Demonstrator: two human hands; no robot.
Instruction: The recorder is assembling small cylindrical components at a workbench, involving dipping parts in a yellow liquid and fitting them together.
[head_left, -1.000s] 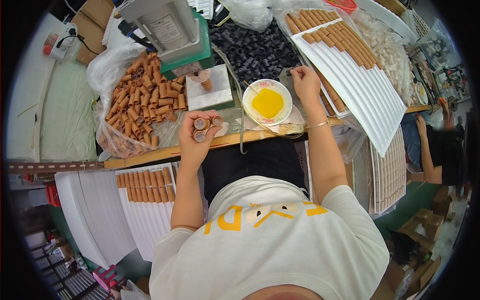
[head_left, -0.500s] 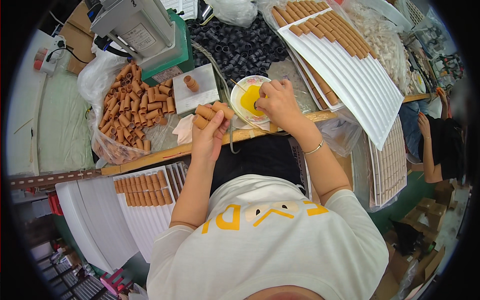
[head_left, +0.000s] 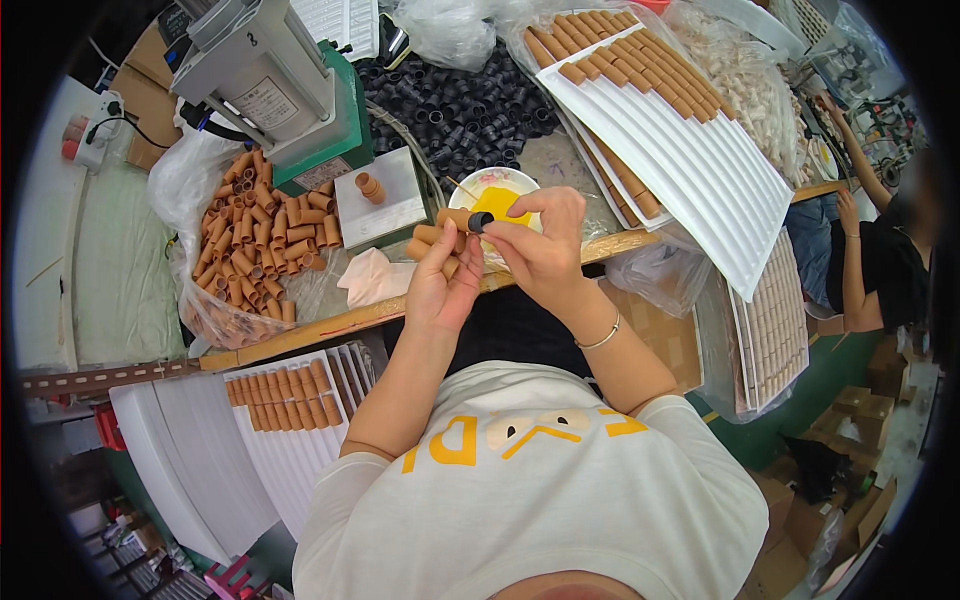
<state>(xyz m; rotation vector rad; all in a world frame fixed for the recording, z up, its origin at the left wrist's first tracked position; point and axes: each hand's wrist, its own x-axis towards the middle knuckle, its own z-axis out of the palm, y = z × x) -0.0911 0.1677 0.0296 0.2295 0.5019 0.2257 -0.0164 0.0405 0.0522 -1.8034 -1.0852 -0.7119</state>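
In the head view, seen from above, a tan tube lies just left of the frame's centre, above the table edge, its long axis running nearly left to right and dipping slightly rightward. At its right end is a black fitting, its round opening facing right; how far the two fit together I cannot tell. The left hand reaches up from below, thumb uppermost, its grip closed around this tube and two more tan tubes just beneath, which slope down to the right. The right hand comes in from the lower right, wrist bent inward, its grip pinched on the black fitting. Just behind the hands is a white bowl of yellow material; black fittings are heaped at upper centre.
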